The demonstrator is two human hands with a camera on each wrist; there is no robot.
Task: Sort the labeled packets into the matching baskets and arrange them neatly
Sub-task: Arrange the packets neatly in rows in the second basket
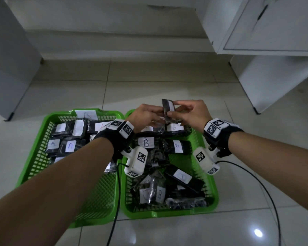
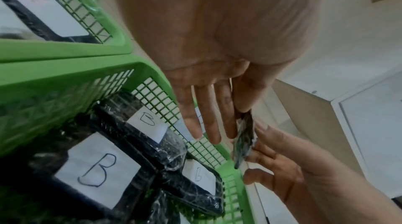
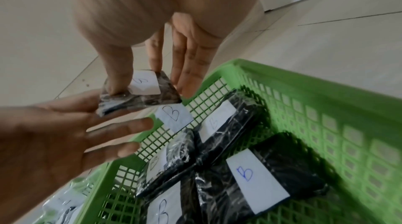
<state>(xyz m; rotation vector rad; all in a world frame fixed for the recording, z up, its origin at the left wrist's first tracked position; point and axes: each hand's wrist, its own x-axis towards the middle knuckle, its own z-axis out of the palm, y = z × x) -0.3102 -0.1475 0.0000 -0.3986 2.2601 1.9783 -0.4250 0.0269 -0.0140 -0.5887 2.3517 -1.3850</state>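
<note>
Pale floor tiles fill the head view, with white cabinets at upper right and a grey panel at upper left. Two green baskets sit side by side on the floor in the lower middle. The left basket carries an A tag on its far wall and holds black packets labelled A, mostly at its far end. The right basket holds packets labelled B: a few lie in rough rows at the far end, while those nearer the person are tumbled at angles.

Above the far rim of the right basket, both hands meet on one small black packet with a white B label. The right hand pinches it between thumb and fingers. The left hand has its fingers straight and slightly spread, supporting the packet's edge from beneath.

Sorting looks well advanced, since no loose packets show on the floor. This B packet likely still needs placing, and the jumbled B packets near the front need straightening.
</note>
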